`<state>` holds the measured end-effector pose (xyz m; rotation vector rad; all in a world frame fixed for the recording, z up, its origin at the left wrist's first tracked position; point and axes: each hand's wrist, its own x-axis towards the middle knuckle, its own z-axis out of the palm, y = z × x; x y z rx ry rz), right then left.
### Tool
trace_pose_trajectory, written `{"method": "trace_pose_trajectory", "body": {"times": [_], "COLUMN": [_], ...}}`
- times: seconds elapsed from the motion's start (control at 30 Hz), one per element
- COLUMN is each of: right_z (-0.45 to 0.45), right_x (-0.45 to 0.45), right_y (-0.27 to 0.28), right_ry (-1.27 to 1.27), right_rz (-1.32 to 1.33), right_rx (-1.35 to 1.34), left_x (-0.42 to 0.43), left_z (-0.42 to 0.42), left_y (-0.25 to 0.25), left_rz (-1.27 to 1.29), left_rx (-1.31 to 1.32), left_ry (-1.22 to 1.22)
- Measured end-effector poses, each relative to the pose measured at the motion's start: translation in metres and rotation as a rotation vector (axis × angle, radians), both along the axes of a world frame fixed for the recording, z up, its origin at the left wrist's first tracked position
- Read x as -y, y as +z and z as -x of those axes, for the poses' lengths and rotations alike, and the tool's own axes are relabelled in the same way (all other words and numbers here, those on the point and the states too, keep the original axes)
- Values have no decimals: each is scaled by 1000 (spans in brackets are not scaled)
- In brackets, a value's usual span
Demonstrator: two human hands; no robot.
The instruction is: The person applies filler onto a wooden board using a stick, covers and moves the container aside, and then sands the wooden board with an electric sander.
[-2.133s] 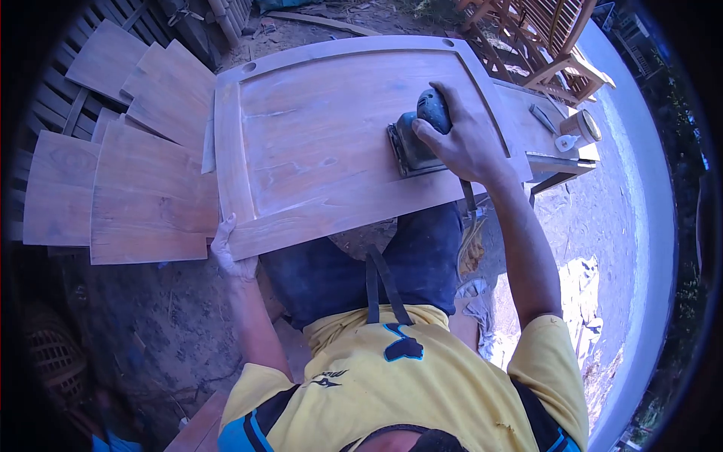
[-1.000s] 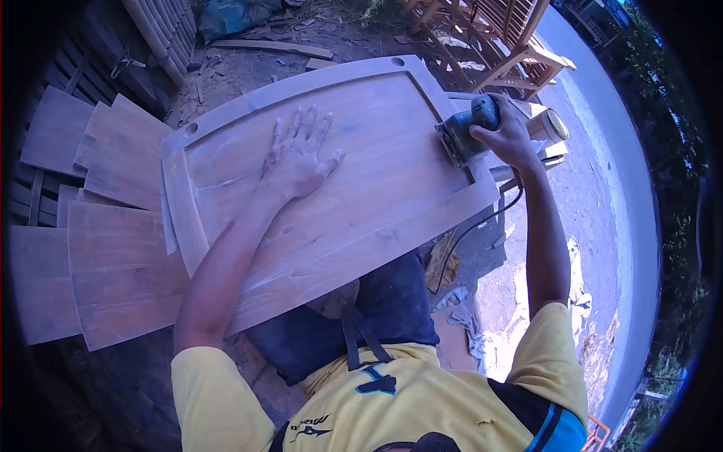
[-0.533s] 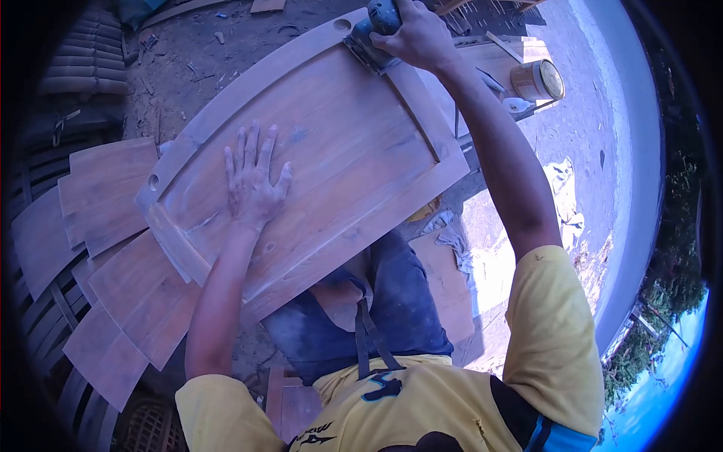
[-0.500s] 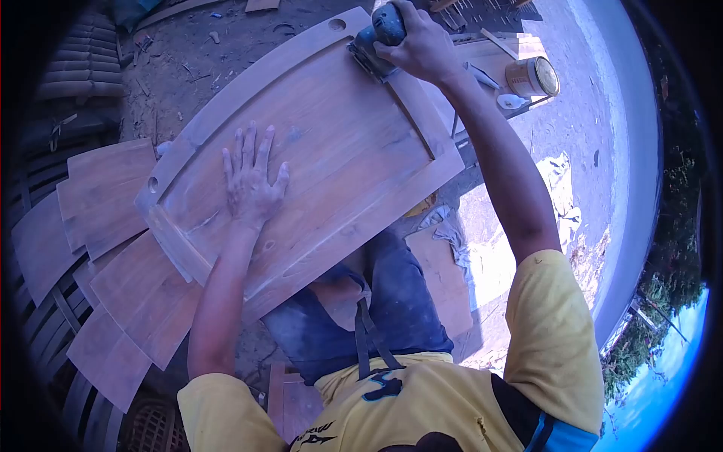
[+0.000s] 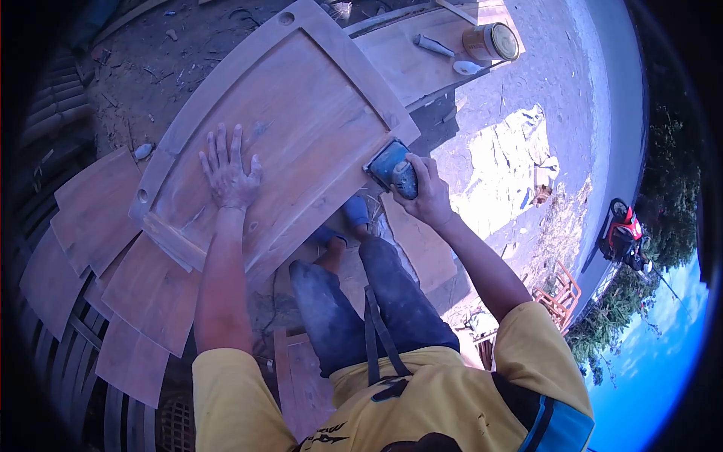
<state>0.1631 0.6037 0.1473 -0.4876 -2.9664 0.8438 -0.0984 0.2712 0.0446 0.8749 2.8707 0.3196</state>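
Note:
A large wooden panel (image 5: 301,128) with a raised frame, curved on one long side, lies in front of me. My left hand (image 5: 230,169) rests flat on its left part with the fingers spread. My right hand (image 5: 429,192) is wrapped round a blue-green power sander (image 5: 395,167). The sander sits against the panel's near right corner, overlapping the frame edge. A round hole shows at each end of the curved frame piece. Whatever supports the panel is hidden beneath it.
Several thin wooden boards (image 5: 151,294) are stacked at the left. Behind, a wooden surface (image 5: 384,64) bears a tin can (image 5: 489,41), a tube (image 5: 434,46) and a white bottle (image 5: 467,68). A pale cloth (image 5: 512,166) lies at right. A red motorcycle (image 5: 623,232) is on the road.
My right hand has brought the sander from the panel's far top edge down to its near right corner. My left hand stays flat on the panel. A motorcycle has appeared on the road.

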Motion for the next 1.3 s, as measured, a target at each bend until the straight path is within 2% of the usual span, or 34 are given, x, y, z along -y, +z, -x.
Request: {"method": "trace_pose_trajectory", "body": {"times": [0.07,0.17,0.27,0.33,0.4,0.43,0.53,0.73,0.8,0.9,1.03,1.13,1.3], "right_z": [-7,6,9,5,13,23,76,222,274,346,390,398,403], "right_x": [-5,-34,-40,-32,-28,-31,-54,-62,-58,-47,13,76,199], "right_y": [1,-2,0,2,3,2,-1,-9,-13,-10,0,-9,4], "right_ry": [-62,-343,-373,-296,-112,-165,-250,-2,-11,-118,-24,215,316], "right_rz": [3,-71,-70,-13,17,-11,-43,-20,-85,-151,-189,-109,36], "right_rx": [30,2,0,26,-17,4,-26,-52,-132,-53,-10,-215,-28], "left_x": [2,0,0,-1,-2,-1,-1,-1,0,2,7,8,15], "left_z": [-1,0,-2,0,0,0,0,4,3,4,4,5,6], "left_y": [-3,-5,-5,-3,-2,-1,0,7,7,8,12,12,4], "left_rz": [5,16,24,23,35,42,24,21,-6,-26,-63,-85,-184], "left_rx": [0,-3,-2,-13,2,-7,-8,51,80,109,139,186,114], "left_ry": [-10,-6,-3,14,8,20,20,49,31,51,99,95,16]}}
